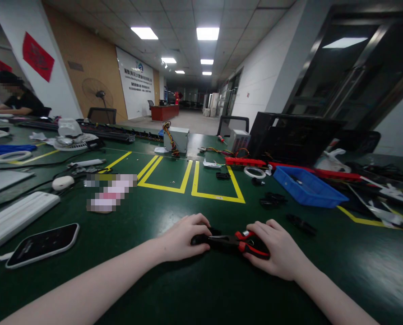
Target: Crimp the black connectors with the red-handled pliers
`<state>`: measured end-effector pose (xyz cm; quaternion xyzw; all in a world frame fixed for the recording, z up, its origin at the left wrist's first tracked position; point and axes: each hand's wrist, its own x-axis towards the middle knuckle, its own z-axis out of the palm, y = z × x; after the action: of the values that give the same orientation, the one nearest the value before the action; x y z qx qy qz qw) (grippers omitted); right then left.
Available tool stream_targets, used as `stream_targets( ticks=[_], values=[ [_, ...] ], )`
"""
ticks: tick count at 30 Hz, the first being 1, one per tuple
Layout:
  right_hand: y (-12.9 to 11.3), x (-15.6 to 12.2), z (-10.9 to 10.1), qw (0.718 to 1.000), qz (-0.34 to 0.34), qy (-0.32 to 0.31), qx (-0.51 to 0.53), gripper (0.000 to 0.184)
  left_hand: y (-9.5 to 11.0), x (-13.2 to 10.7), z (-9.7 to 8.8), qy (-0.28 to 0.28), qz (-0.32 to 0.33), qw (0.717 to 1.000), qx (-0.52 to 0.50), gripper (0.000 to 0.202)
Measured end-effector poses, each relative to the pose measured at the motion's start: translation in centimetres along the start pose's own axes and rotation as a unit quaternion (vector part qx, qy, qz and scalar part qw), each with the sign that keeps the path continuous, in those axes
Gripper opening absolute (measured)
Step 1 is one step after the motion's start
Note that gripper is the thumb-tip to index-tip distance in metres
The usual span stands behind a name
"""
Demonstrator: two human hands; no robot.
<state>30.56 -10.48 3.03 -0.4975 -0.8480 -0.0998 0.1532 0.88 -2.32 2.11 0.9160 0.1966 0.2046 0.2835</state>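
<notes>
My right hand [278, 248] is closed round the red and black handles of a pair of long-nose pliers [252, 246]. The pliers' jaws point left, toward my left hand [187, 237]. Between the fingers and thumb of that hand is a small black part [198, 239], partly hidden by the fingers; its kind is not clear. The jaw tips reach the black part, but I cannot tell whether they grip it. Both hands are low over the green table [147, 280].
To the right are a blue bin [308, 187] and loose black parts [301, 223]. A power supply unit [177, 141] stands at the back. At left lie a black-faced device [44, 243], a white bar [21, 216] and cables. A person [18, 97] sits far left.
</notes>
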Motion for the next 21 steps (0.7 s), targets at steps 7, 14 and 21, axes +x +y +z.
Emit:
stream_targets(
  ticks=[7,14,21],
  values=[
    [-0.3,0.0,-0.07,1.0,-0.001,0.018,-0.002,0.037,-0.11,-0.2,0.24,0.003,0.012,0.999,0.036,0.02],
    [-0.53,-0.03,-0.22,1.0,0.0,0.015,0.001,0.035,-0.15,-0.29,0.2,-0.006,0.017,0.998,0.054,0.019],
    [-0.93,0.11,-0.89,1.0,0.001,-0.018,-0.02,0.041,0.55,-0.36,0.05,-0.026,0.008,0.995,0.096,0.019]
  ],
)
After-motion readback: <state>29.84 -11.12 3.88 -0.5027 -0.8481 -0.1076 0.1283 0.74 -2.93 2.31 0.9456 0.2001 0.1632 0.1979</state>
